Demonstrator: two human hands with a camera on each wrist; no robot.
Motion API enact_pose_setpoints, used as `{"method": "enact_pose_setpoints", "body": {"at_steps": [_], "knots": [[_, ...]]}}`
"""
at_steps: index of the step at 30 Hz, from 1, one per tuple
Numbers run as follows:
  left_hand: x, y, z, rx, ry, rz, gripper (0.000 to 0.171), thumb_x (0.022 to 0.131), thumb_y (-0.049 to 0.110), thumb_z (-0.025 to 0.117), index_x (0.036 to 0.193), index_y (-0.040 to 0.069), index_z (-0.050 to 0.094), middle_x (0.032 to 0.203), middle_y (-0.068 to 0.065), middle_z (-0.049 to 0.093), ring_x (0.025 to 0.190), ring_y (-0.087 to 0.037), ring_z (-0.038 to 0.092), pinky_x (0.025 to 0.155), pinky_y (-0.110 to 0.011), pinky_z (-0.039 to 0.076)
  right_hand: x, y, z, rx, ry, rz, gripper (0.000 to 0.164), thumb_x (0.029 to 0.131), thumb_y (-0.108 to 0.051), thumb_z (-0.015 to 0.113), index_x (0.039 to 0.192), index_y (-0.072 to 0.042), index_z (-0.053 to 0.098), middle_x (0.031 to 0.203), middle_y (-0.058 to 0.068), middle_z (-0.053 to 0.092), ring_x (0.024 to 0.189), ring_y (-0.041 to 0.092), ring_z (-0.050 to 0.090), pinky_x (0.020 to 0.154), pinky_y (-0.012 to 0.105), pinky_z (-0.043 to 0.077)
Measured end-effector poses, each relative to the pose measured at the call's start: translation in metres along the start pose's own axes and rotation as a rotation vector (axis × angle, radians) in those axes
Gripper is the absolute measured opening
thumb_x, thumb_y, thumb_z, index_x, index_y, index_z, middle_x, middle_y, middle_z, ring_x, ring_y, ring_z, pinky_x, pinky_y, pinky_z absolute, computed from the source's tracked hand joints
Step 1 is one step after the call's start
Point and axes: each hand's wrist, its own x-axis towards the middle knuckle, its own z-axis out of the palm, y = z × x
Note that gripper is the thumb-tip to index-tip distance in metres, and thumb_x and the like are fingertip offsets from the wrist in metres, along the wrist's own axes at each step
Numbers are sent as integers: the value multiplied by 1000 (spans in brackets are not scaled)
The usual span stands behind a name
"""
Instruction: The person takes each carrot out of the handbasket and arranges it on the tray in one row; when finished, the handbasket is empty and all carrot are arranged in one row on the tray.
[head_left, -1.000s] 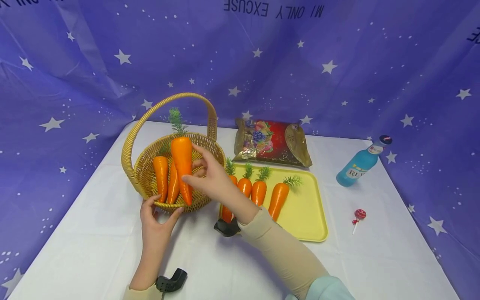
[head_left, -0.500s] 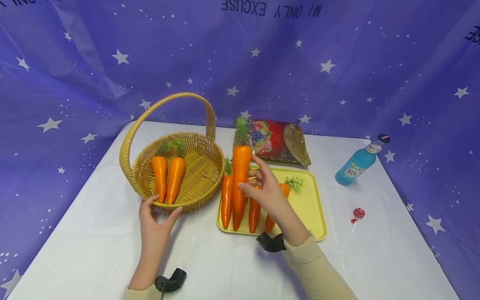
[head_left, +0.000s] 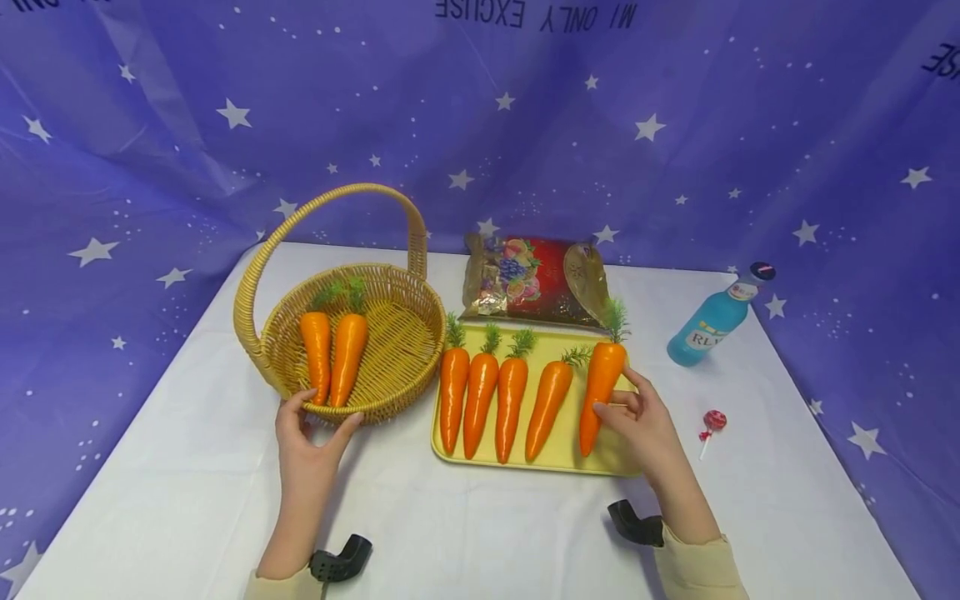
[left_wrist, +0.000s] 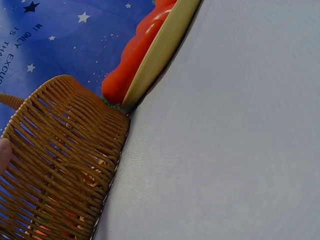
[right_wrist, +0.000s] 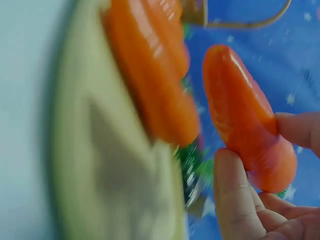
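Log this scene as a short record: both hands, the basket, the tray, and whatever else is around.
Left hand: grips the wicker basket at its near rim
Right hand: holds a carrot above the right part of the yellow tray
In basket: two carrots, side by side
On tray: four carrots in a row, leafy ends away from the person
Behind tray: red and gold bag
Right of tray: blue bottle; lollipop, nearer the person
Backdrop: purple cloth with white stars

To me the carrots (head_left: 512,408) look smooth and glossy, like plastic; the basket (head_left: 401,337) is rough woven wicker, the tray (head_left: 571,423) smooth plastic, the bag (head_left: 555,283) crinkled shiny foil, and the table (head_left: 465,533) wears matt cloth.
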Motion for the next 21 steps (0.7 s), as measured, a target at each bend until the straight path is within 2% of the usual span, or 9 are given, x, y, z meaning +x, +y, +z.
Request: {"method": "enact_pose_setpoints", "body": {"at_steps": [3, 9, 17, 21], "knots": [[0, 0, 0, -9, 0, -2, 73, 79, 13, 81, 135, 4, 37, 140, -11, 30, 133, -26, 29, 110, -49, 27, -2, 13, -10, -67, 0, 75, 81, 91, -17, 68, 152, -4, 17, 115, 19, 61, 87, 11, 62, 79, 18, 51], [0, -4, 1, -6, 0, -9, 72, 79, 12, 81, 135, 4, 37, 141, -11, 29, 134, -27, 27, 111, -49, 26, 5, 30, -14, -179, 1, 105, 77, 90, -15, 68, 149, 0, 22, 104, 15, 59, 78, 16, 54, 68, 22, 50], [0, -5, 0, 8, -7, -1, 73, 79, 14, 81, 135, 5, 36, 141, -11, 29, 134, -27, 27, 110, -49, 26, 18, 28, 5, -317, -49, 82, 74, 89, -22, 69, 147, 2, 29, 100, 14, 57, 85, 23, 53, 72, 27, 48], [-1, 2, -1, -1, -11, -10, 72, 79, 11, 80, 135, 3, 36, 142, -13, 28, 135, -28, 26, 111, -50, 25, 23, 20, 20, -356, -67, 50, 74, 88, -23, 70, 146, 3, 31, 99, 13, 56, 85, 23, 53, 72, 29, 48]]}}
